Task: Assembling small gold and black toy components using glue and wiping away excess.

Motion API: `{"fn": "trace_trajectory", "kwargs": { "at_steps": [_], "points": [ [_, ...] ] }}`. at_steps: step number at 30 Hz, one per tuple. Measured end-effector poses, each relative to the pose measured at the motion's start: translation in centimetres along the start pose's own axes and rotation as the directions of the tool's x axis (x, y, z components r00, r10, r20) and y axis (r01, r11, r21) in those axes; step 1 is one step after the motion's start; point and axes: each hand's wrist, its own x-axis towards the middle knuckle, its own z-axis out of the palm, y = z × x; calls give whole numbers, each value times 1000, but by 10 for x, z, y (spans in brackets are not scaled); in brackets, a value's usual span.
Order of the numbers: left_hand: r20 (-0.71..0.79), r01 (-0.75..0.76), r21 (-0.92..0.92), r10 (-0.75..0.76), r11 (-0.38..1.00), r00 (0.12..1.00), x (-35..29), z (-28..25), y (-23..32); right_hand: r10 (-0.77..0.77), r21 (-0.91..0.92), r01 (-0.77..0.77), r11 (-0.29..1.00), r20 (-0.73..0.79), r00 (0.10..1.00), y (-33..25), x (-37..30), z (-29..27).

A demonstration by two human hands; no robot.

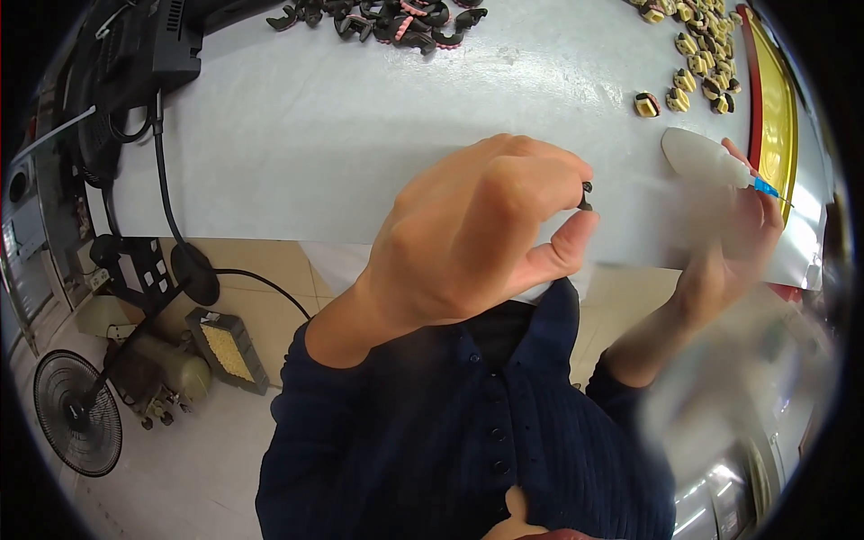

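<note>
Left hand (477,229): thumb and index pinch a small black piece (586,200), seen near edge-on over the front part of the table (315,144). Exact shape can't be made out. Back of hand faces the camera, wrist bent, other fingers curled and mostly hidden; forearm rises from lower left.

Right hand (742,234): fingers closed on the narrow end of a white squeeze bottle (695,155), blue hub (765,186) and thin needle pointing right. Hand smeared by blur, so exact finger contact is unclear. Any marking on bottle or hub too blurred to read.

Outward: black claw clips with pink parts (405,22) heaped at the far edge, cut off by the frame. Cream-and-black clips (702,58) far right, a few set apart at the near end, beside a gold tray with a red rim (754,99). Black device (148,45) upper left, lettering not legible. Standing fan (78,412) lower left, on the floor. Lower right is hazy; contents hard to tell.
</note>
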Motion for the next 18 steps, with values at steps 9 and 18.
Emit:
{"fn": "trace_trajectory", "kwargs": {
  "at_steps": [9,18],
  "points": [
    [6,-14,-17,14,1000,1000,5,5,3,-231,-226,167,960,-295,927,-7,17,-33],
    [-29,53,36,-52,998,998,-2,1,14,-154,-589,118,800,-11,988,71,141,-97]
  ]
}}
